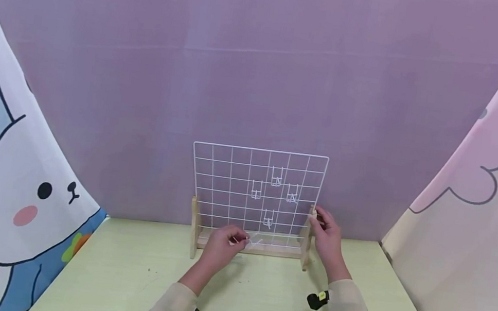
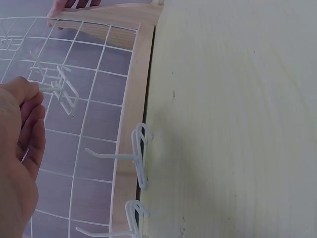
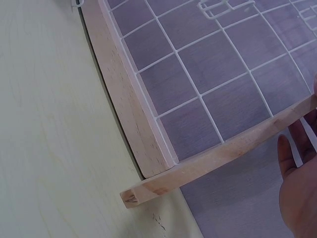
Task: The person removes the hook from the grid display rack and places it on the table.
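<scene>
My left hand [image 1: 219,248] pinches the straight prong of a white wire hook [image 2: 65,91], holding it in front of the lower part of a white wire grid [image 1: 231,146]. Several similar hooks hang on the grid, one of them a low hook [image 1: 268,220] just above the held one. My right hand [image 1: 327,238] grips the upper end of the stand's right wooden post [image 3: 223,153], with fingers behind it. Two more loose hooks, a nearer one [image 2: 131,218] and a farther one [image 2: 138,156], lean by the stand's wooden base bar [image 2: 134,99] in the left wrist view.
The stand is on a pale yellow table [image 1: 122,275], close to its back edge. A purple cloth backdrop [image 1: 259,74] rises behind it. Printed cloth panels flank both sides, the left one with a cartoon rabbit [image 1: 16,189]. Small black devices [image 1: 317,300] sit at the wrists.
</scene>
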Tool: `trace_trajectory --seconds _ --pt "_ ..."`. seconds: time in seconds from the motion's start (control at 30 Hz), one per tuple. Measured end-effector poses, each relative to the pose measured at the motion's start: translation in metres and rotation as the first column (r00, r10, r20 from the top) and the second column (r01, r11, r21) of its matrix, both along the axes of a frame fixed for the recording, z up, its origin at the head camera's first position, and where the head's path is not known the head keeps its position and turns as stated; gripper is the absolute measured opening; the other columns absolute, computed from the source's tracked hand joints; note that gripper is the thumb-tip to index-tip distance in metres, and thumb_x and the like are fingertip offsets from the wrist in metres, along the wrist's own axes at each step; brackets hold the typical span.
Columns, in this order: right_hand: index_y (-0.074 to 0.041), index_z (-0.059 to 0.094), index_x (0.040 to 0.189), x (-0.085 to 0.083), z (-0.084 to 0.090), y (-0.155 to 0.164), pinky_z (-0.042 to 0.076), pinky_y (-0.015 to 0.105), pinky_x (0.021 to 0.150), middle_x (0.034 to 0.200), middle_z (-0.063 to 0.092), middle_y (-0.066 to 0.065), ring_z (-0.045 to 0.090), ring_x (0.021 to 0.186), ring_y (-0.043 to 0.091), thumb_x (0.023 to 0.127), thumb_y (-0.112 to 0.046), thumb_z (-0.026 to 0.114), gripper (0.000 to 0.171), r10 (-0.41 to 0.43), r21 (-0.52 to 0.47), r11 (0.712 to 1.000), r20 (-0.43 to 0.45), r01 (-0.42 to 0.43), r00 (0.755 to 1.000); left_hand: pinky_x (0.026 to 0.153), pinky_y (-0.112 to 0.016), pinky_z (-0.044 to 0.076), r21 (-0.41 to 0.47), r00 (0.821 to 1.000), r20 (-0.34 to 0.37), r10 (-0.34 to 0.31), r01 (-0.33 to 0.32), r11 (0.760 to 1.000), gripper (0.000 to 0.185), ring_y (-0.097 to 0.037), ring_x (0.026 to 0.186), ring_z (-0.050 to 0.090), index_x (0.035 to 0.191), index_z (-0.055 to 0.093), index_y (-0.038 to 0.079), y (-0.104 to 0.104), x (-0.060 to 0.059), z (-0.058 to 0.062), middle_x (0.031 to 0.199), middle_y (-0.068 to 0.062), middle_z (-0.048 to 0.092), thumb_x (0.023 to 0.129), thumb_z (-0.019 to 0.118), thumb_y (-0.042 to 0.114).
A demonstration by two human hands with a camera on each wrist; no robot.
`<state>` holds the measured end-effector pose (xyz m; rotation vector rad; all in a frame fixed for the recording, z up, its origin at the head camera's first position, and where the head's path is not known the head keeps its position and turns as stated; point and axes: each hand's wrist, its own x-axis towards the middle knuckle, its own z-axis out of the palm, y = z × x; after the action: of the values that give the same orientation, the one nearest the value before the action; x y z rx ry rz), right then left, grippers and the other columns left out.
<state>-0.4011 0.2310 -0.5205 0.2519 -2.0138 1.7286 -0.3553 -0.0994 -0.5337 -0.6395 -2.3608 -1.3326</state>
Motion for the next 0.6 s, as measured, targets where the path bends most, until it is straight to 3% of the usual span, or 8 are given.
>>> trace_trajectory --seconds 0.6 --pt "-0.001 0.066 0.148 0.002 0.002 -0.002 0.059 0.017 0.090 0.138 0.065 0.021 0.065 0.111 0.009 0.111 -0.010 0.069 0.038 -0.007 -0.009 1.000 -0.001 0.007 1.000 0.077 -0.026 0.062 -0.022 0.997 0.057 -0.047 0.048 0.999 0.006 -0.006 0.083 0.069 0.102 0.083 0.012 0.007 -0.004 -0.014 0.092 0.010 0.076 0.099 0.083 0.007"
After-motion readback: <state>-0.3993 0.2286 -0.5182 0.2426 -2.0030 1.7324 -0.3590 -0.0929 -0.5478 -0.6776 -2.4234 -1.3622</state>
